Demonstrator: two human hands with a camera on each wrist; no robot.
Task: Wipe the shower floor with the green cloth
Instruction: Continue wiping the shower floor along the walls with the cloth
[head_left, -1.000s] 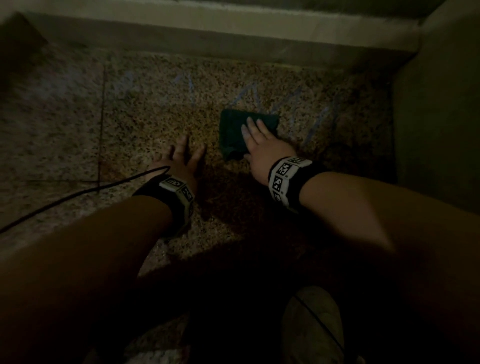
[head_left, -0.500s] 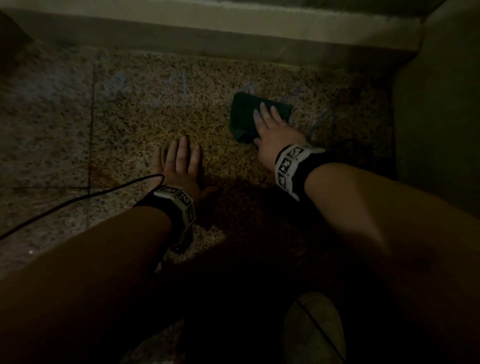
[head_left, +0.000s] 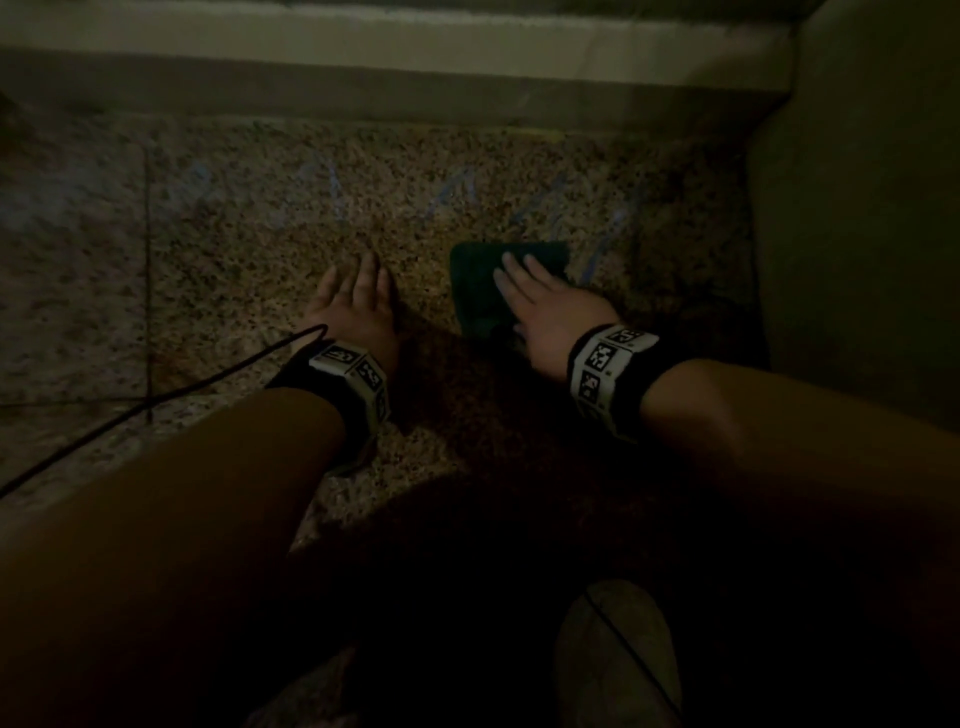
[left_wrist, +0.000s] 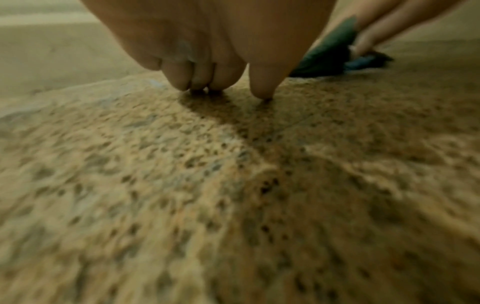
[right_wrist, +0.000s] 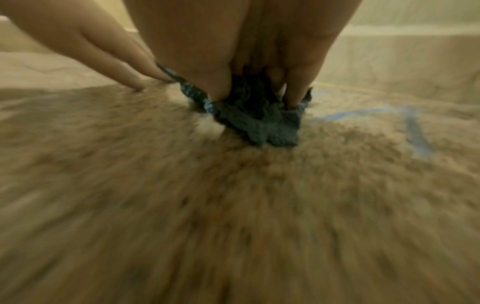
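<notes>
Black cable (head_left: 156, 400): it runs from the lower left of the head view up to my left wristband and lies loose on the floor.

Shower floor (head_left: 249, 291): speckled granite-like tile with a grout line at the left; faint blue streaks (head_left: 597, 228) cross the upper middle, near the pale curb (head_left: 415, 36) along the top.

Left hand (head_left: 358, 306): flat on the tile left of centre, fingers straight and close together, holding nothing. In the left wrist view the fingertips (left_wrist: 259, 90) touch the stone. It sits in much the same spot as half a second ago, so I judge it is only propping me up.

Green cloth (head_left: 483, 291): just right of my left hand, apart from it, bunched under my right palm in the middle of the frame. Half a second ago it was higher and further right, close to the curb; now it has come back down towards me, past the lower ends of the blue streaks.

Right hand (head_left: 550, 306): fingers extended and pressing the cloth to the floor, not curled round it. The right wrist view shows fingertips dug into the crumpled fabric (right_wrist: 259, 121) and a blue mark (right_wrist: 413, 131) just to its right.

Meaning: this looks like the return stroke of a scrub. The streaks are not gone, so I judge more passes are needed, chiefly to the right.
</notes>
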